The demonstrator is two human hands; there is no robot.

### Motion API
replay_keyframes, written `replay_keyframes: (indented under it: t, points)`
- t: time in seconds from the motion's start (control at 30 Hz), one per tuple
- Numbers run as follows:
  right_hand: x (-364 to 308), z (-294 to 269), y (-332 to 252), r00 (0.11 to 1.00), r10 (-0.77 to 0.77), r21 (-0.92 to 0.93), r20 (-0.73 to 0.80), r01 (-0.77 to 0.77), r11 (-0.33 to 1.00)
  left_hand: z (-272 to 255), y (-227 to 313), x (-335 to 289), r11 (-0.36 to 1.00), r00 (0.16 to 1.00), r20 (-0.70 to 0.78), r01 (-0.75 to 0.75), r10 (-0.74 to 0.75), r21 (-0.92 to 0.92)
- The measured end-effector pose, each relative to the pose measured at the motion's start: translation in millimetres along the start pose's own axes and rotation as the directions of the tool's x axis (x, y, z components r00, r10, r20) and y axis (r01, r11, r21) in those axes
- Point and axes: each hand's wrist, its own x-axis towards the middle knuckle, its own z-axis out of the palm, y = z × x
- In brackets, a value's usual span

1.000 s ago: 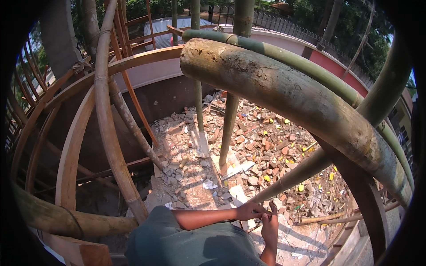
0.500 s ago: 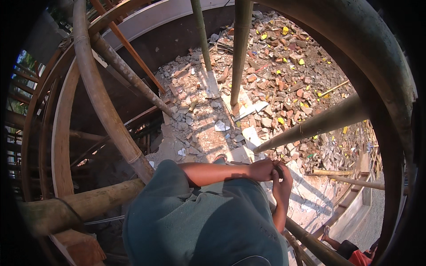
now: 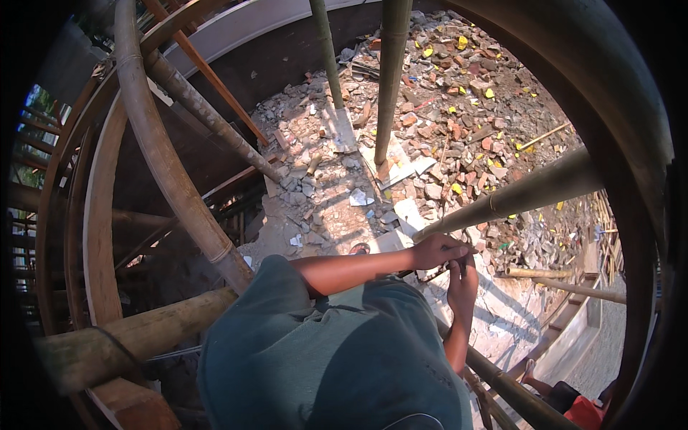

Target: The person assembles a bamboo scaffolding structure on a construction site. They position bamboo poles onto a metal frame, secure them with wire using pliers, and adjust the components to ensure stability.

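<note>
My left hand [image 3: 436, 251] and my right hand [image 3: 462, 282] meet in front of my green shirt [image 3: 337, 344], to the right of centre. The left forearm crosses from the left, and its thumb and fingers press together at the right hand's fingertips. The right hand points up, its fingers bent and drawn in towards the left ones. A small dark spot shows between the fingertips; whether it is a thing or shadow is too small to tell. Just beyond the hands stands the foot of a slanting bamboo pole [image 3: 516, 193].
Bamboo poles [image 3: 387, 86] and a bent-looking one [image 3: 161, 154] frame me. A thick horizontal bamboo [image 3: 165, 326] lies at my left, near a sawn timber end [image 3: 136, 405]. Below spreads brick rubble [image 3: 459, 136]. Another person [image 3: 573, 405] is low at the right.
Both hands have risen slightly. The left hand has turned, its fingers now reaching further right over the right fingertips. My view has shifted a little.
</note>
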Motion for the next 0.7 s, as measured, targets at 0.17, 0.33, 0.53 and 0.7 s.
replay_keyframes:
  t: [0.17,0.33,0.53,0.7]
  points:
    - [7.6,1.7,-1.0,0.996,0.078,-0.088,0.051,-0.073,0.993,-14.3,-4.5,-1.5,0.988,0.995,-0.044,0.098,-0.093,0.117]
    - [8.4,5.2,3.0,0.998,0.042,-0.090,0.056,-0.037,0.995,-26.6,-10.2,-0.1,0.985,0.977,-0.157,0.159,-0.147,0.066]
    - [4.0,-1.2,16.1,0.985,0.154,-0.045,0.080,-0.151,0.988,-87.5,-4.7,7.7,0.829,0.954,-0.208,0.068,-0.218,-0.555]
    - [-6.9,5.4,29.1,0.979,0.133,-0.196,0.155,-0.101,0.975,-123.6,4.0,12.7,0.714,0.951,-0.142,0.103,-0.275,-0.692]
